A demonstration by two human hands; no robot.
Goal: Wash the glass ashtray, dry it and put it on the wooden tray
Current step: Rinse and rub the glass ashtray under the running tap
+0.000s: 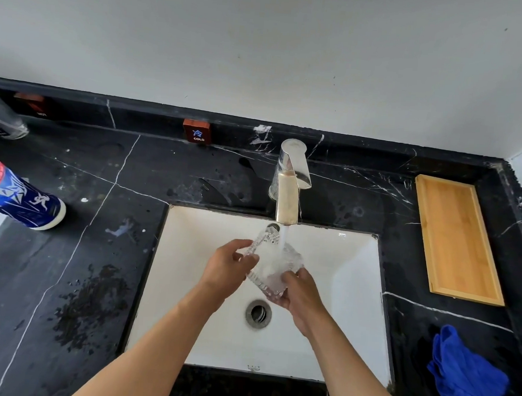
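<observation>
The ashtray (pixel 275 262) is pinched by the fingers of both the left hand (pixel 228 265) and right hand (pixel 301 290), tilted under the tap (pixel 289 187) so water rinses it.

Head-worn view, steeply down, close over the sink (pixel 352 284).

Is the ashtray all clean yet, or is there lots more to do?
Not finished yet. The washing is happening now: the left hand and right hand both have a grip on the glass ashtray under running water from the faucet, over the sink. Nothing looks finished. Drying is left: the blue cloth lies on the counter. The wooden tray has nothing on it.
</observation>
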